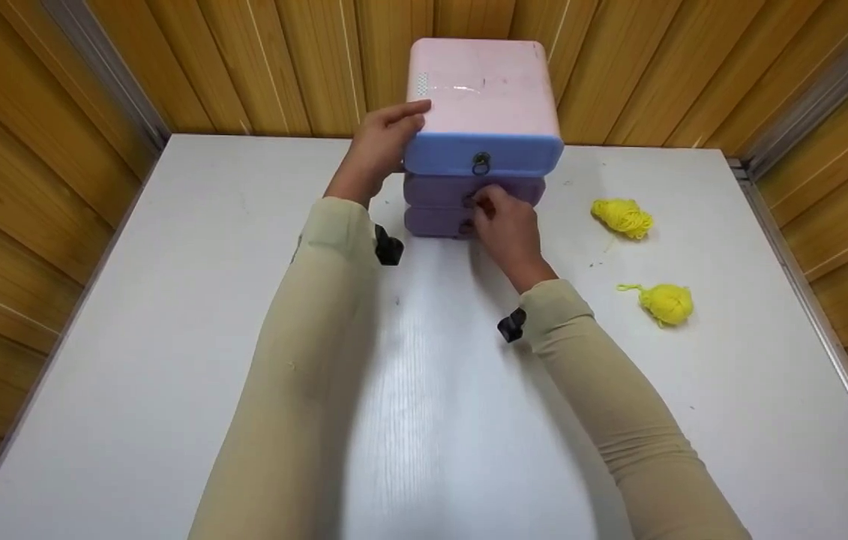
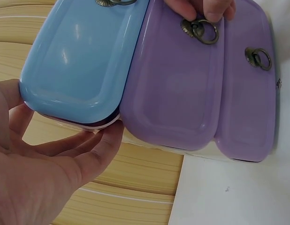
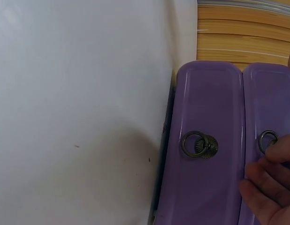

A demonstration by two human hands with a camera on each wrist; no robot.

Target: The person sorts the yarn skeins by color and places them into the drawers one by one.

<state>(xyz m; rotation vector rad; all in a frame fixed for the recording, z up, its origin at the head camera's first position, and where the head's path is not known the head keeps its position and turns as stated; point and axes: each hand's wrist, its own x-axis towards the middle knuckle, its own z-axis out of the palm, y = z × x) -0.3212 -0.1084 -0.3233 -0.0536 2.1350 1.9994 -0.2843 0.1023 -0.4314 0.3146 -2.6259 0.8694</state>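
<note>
A small drawer cabinet with a pink top (image 1: 483,90) stands at the back of the table. Its top drawer (image 1: 438,155) is blue, and below it come a purple middle drawer (image 2: 175,84) and a purple bottom drawer (image 3: 208,187). Each front carries a bronze ring pull. At the cabinet's upper left edge rests my left hand (image 1: 386,142), thumb and fingers spread along the corner and side (image 2: 46,164). My right hand (image 1: 507,225) pinches the middle drawer's ring pull (image 2: 207,32) with its fingertips. The bottom ring pull (image 3: 199,144) hangs untouched.
Two yellow yarn bundles lie right of the cabinet: a loose skein (image 1: 622,217) and a rounder ball (image 1: 667,304) with a short tail. Wood-patterned panels (image 1: 304,67) rise behind and beside the white table (image 1: 424,420).
</note>
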